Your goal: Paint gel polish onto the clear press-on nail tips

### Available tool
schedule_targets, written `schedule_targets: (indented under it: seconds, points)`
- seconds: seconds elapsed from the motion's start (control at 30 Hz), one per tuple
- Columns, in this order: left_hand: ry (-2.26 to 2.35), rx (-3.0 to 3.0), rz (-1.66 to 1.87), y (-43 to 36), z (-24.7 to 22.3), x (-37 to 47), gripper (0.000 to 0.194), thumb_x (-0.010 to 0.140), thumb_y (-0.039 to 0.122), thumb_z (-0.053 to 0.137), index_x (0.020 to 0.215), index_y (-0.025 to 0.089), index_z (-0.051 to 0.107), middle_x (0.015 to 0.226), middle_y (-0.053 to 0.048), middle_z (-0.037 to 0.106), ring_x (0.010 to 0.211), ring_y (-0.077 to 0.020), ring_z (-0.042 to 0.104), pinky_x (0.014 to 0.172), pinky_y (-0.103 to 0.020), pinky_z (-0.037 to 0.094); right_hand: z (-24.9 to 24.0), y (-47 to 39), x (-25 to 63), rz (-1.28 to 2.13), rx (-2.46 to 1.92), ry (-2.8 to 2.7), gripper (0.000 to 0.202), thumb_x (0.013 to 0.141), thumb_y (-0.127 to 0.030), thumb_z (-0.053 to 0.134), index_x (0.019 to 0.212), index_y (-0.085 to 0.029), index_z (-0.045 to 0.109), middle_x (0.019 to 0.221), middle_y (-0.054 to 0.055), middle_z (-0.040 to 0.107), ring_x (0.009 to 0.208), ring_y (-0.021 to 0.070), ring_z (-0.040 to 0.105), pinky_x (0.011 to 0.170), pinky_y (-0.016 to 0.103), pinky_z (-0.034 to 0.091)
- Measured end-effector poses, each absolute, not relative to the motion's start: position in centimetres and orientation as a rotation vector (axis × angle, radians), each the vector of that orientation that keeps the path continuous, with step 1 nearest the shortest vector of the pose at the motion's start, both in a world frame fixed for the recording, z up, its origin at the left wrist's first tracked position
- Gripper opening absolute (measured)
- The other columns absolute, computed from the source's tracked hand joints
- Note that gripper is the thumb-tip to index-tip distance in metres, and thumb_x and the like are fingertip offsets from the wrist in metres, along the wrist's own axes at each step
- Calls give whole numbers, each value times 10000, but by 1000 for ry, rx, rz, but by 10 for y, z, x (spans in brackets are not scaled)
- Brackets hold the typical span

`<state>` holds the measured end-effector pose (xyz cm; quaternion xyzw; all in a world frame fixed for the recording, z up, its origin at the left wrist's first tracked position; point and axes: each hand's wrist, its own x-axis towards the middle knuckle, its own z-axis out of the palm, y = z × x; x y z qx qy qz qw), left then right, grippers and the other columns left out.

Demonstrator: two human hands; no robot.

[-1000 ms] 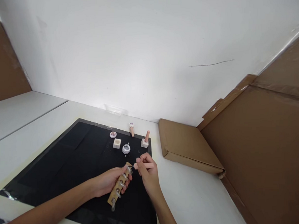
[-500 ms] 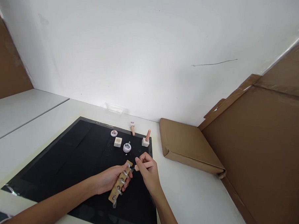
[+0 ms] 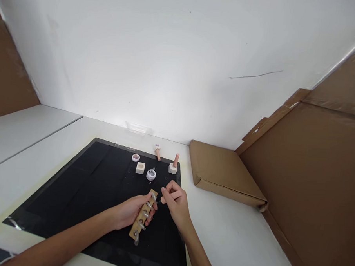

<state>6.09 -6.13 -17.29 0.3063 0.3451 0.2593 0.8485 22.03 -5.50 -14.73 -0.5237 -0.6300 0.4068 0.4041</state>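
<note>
My left hand (image 3: 133, 211) is wrapped round a tan wooden strip (image 3: 137, 224) that carries several clear nail tips standing out from it. My right hand (image 3: 176, 205) pinches a pink-handled brush cap (image 3: 171, 196), its thin tip pointing left, close beside the strip's upper end. Whether the tip touches a nail cannot be made out. Beyond the hands, a small round pot (image 3: 151, 174) has a metallic piece at its rim. Near it are a pale square block (image 3: 140, 168), a round lid (image 3: 135, 158) and a bottle with an upright pink cap (image 3: 172, 169).
Another pink-capped bottle (image 3: 158, 152) lies at the back edge of the black mat (image 3: 105, 177). A flat cardboard box (image 3: 225, 172) rests to the right on the white table. Cardboard panels stand on both sides, and a white wall rises behind.
The brush tip has shifted slightly down, away from the top nail tip on the strip. Both hands keep their hold, and the other items stay where they were.
</note>
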Motion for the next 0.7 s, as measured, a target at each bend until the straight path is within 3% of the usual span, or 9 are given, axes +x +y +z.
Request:
schedule_targets:
  seconds: [0.7]
  points:
    - [669,562,554,-61,-171,56,437,766,566,526,720,134,581,584,4,510,537,-111,474,588,-251,383,-151,-53,224,1068,-1249,-1413,277,908,-286,545,1155,-161,555,1152,78,595,948,206,620,788,401,530]
